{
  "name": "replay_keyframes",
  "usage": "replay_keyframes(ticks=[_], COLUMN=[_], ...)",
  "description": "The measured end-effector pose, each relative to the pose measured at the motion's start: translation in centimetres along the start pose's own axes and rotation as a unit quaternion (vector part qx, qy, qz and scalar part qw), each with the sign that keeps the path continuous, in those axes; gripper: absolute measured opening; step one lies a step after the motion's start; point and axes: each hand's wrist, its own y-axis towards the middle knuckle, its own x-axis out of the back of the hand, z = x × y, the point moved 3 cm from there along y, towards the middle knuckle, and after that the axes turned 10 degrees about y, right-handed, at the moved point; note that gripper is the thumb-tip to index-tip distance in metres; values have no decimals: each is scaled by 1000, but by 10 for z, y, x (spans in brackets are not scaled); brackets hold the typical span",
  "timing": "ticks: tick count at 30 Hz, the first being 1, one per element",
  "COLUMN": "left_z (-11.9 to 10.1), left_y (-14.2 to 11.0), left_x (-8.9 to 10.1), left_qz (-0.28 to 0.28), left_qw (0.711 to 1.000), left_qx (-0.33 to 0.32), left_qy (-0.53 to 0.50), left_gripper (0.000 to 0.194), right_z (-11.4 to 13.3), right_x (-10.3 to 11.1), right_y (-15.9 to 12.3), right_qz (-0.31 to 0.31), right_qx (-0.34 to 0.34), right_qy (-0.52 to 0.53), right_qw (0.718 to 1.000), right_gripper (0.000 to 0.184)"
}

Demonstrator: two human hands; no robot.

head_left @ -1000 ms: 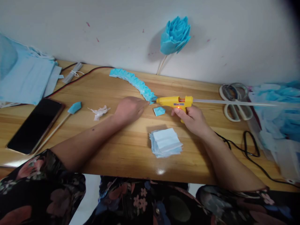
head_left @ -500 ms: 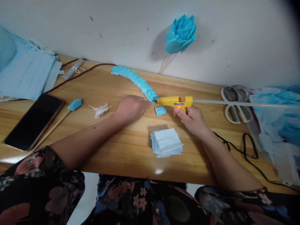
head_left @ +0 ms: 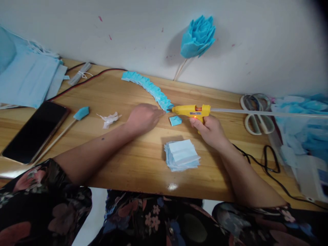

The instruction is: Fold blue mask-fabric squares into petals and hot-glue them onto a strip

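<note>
My right hand (head_left: 210, 131) is wrapped round the handle of a yellow glue gun (head_left: 188, 110), its small light glowing and a long clear glue stick (head_left: 238, 111) running out of its back. The nozzle meets the near end of a curved strip of overlapping folded blue pieces (head_left: 148, 85). At that same end rest the fingertips of my left hand (head_left: 144, 119), fingers pressed together; the exact grip is hidden. Just below the nozzle lies one loose folded blue piece (head_left: 175, 120). Nearer me sits a stack of pale blue squares (head_left: 182, 155).
A blue flower on a stick (head_left: 197, 37) leans at the wall. To the left are face masks (head_left: 28, 75), a phone (head_left: 34, 131), a blue-tipped stick (head_left: 60, 135) and a white scrap (head_left: 109, 119). Scissors (head_left: 258, 123), a black cable (head_left: 266, 167) and a container of blue material (head_left: 302, 133) lie right.
Both hands, the glue gun and the strip stay in almost the same place. Only a slight shift of the camera view shows.
</note>
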Motion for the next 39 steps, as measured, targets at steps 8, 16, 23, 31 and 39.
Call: replay_keyframes(ticks=[8, 16, 23, 31, 39], left_z=[1, 0, 4, 4, 1], left_y=[-1, 0, -1, -2, 0], left_x=[0, 2, -5, -4, 0], left_qz=[-38, 3, -54, -59, -7], left_qw=[999, 1000, 998, 998, 1000], left_qx=[-8, -4, -11, -12, -2], left_qy=[-37, -4, -31, -38, -18], left_gripper=[40, 44, 40, 39, 41], right_z=[-1, 1, 0, -11, -9], right_x=[-1, 4, 9, 7, 16], right_y=[1, 1, 1, -1, -1], right_qz=[-10, -17, -20, -41, -10], right_qx=[-2, -13, -11, -3, -34], right_qy=[7, 2, -3, -55, 86], right_qw=[1000, 1000, 1000, 998, 996], right_gripper=[49, 51, 50, 47, 38])
